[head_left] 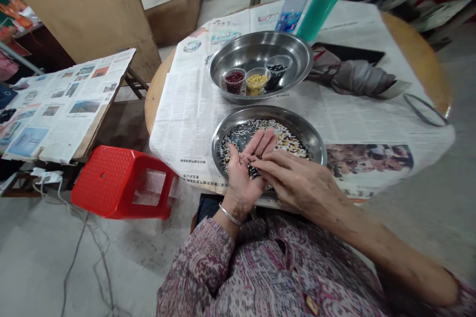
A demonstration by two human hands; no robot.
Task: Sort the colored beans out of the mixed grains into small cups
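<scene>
My left hand (241, 176) is palm up over the nearer steel basin (320, 151), fingers stretched out. A small heap of black beans mixed with pale grains (254, 172) lies on its palm. My right hand (297, 176) reaches across from the right, its fingers drawn together in a pinch at the heap. Whatever is between those fingertips is hidden. Inside the nearer basin, white, black and yellow grains (293, 141) lie spread over the bottom. Behind it, a second steel basin (238, 54) holds plastic cups of red beans (234, 78), yellow grains (256, 79) and black beans (277, 68).
Newspaper (178, 124) covers the round table. Toward the back are a water bottle (295, 2) and a green cylinder (327, 0). A grey cloth bundle (357, 77) lies right of the far basin. A red stool (115, 183) and a newspaper-covered table (70, 104) are at left.
</scene>
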